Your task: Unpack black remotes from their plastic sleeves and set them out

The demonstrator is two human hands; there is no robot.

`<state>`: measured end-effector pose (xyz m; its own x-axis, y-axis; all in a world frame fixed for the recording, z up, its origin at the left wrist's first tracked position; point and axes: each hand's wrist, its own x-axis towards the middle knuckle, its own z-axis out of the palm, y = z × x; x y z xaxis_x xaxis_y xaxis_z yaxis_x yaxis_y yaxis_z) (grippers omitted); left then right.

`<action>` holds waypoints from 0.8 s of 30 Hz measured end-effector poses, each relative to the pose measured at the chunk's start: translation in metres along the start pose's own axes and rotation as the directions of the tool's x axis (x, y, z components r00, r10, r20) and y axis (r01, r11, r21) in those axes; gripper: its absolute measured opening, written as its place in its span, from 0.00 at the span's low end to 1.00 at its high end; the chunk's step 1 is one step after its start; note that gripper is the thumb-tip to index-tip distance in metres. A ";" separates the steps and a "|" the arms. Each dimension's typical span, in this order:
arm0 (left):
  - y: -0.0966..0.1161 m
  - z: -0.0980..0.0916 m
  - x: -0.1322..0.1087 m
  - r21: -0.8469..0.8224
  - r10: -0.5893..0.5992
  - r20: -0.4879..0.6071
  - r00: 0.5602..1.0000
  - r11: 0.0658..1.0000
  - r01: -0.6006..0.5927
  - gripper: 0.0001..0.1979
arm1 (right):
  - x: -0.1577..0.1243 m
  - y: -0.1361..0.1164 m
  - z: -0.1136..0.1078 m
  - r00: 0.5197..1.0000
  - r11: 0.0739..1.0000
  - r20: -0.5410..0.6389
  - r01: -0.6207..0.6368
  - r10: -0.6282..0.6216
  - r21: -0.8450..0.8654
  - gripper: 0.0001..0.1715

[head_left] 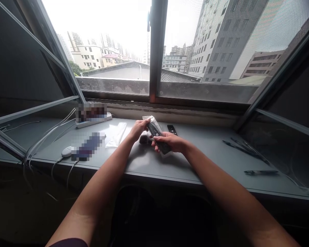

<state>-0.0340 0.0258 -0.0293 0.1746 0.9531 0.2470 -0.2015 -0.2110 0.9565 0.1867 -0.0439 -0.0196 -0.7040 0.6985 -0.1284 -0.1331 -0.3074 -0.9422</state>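
Above the grey desk, a black remote control in a clear plastic sleeve is held tilted between both hands. My left hand pinches the sleeve's far end between thumb and fingers. Wrapped around the near end is my right hand, its thumb lying across the front. A dark object, partly hidden behind the hands, rests on the desk; its kind is unclear. Just beyond my right hand lies another black remote control. Left of my left hand are clear plastic sleeves lying flat.
On the left are a white power strip, a white round charger, cables and a blurred-out bluish item. Pens and dark thin items lie right. A window stands behind the desk; metal-framed partitions flank it.
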 end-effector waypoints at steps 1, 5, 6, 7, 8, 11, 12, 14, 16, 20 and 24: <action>0.000 0.000 -0.001 0.003 0.003 0.000 1.000 1.000 -0.003 0.27 | 0.000 0.000 0.000 1.000 1.000 -0.005 -0.003 0.003 -0.003 0.17; 0.004 0.001 -0.004 0.033 0.002 0.004 1.000 0.999 -0.002 0.30 | -0.001 -0.001 0.002 1.000 1.000 -0.020 0.001 -0.001 0.004 0.17; 0.004 0.001 -0.004 0.048 0.001 0.011 1.000 0.999 -0.002 0.31 | -0.001 -0.002 0.002 1.000 1.000 -0.022 0.007 -0.007 0.008 0.17; 0.005 0.001 -0.005 0.063 0.003 0.017 1.000 0.998 -0.004 0.31 | -0.001 -0.002 0.003 1.000 1.000 -0.026 0.014 -0.013 0.012 0.17; 0.005 0.001 -0.004 0.077 0.008 0.025 1.000 0.997 -0.010 0.31 | -0.001 -0.002 0.003 0.999 1.000 -0.030 0.020 -0.019 0.015 0.17; 0.004 0.001 -0.003 0.105 0.029 0.041 0.999 0.994 -0.033 0.30 | -0.002 -0.003 0.004 0.999 1.000 -0.038 0.024 -0.023 0.016 0.17; 0.003 0.000 -0.003 0.113 0.036 0.042 0.998 0.993 -0.041 0.30 | -0.001 -0.003 0.005 0.999 1.000 -0.039 0.023 -0.023 0.014 0.17; 0.003 0.000 -0.003 0.133 0.056 0.035 0.998 0.989 -0.060 0.30 | -0.001 -0.003 0.005 0.999 1.000 -0.042 0.023 -0.023 0.009 0.17; 0.005 0.001 -0.005 0.147 0.072 0.024 0.997 0.986 -0.074 0.30 | -0.001 -0.002 0.005 0.999 1.000 -0.048 0.022 -0.022 0.010 0.17; 0.011 0.005 -0.010 0.144 0.048 0.037 0.998 0.988 -0.053 0.32 | 0.000 -0.002 0.004 0.997 0.999 -0.059 0.046 -0.045 0.018 0.17; 0.012 0.005 -0.011 0.174 0.043 0.104 0.994 0.983 -0.061 0.32 | 0.000 -0.002 0.004 0.995 0.996 -0.062 0.084 -0.083 0.021 0.17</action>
<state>-0.0337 0.0119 -0.0197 0.2648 0.9156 0.3027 -0.0407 -0.3030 0.9521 0.1841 -0.0455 -0.0164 -0.6460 0.7603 -0.0686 -0.2066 -0.2606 -0.9431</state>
